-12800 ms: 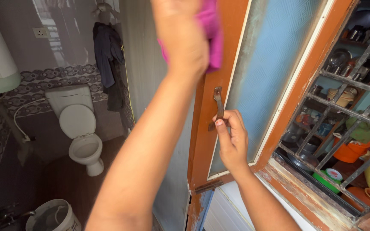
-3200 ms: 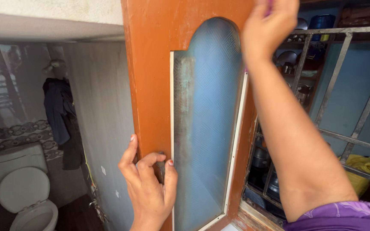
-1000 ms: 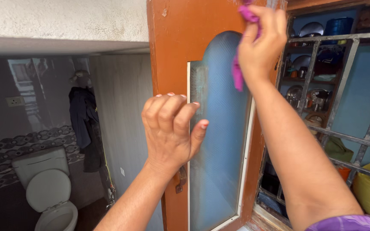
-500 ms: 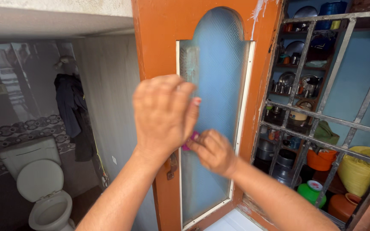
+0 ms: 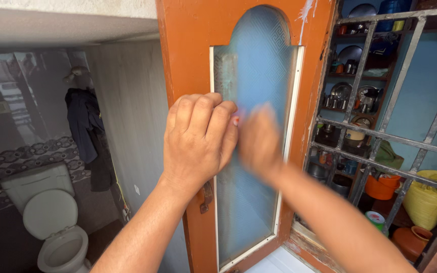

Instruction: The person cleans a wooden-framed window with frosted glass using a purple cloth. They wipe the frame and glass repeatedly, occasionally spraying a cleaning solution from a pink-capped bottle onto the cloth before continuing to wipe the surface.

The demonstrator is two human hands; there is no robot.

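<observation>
Both hands sit in front of the orange window shutter [image 5: 188, 55], over its arched frosted glass pane [image 5: 256, 65]. The left hand [image 5: 198, 139] is curled into a loose fist against the frame's inner edge, at about 9 o'clock of the pane's middle; whether it grips anything I cannot tell. The right hand [image 5: 259, 139] is a blur just beside it at 3 o'clock, over the glass, so its grip cannot be told either, and only a speck of pink shows between the two. As a judgement, the wiping is partway: a dull grey streak runs down the pane's left strip [image 5: 227, 76], and white smears mark the frame at 1 o'clock [image 5: 307, 10], so cleaning looks left to do there. The metal handle [image 5: 207, 197] hangs below the left wrist at 6 o'clock. The window grille [image 5: 380, 136] stands to the right, the toilet [image 5: 56, 227] at 8 o'clock
</observation>
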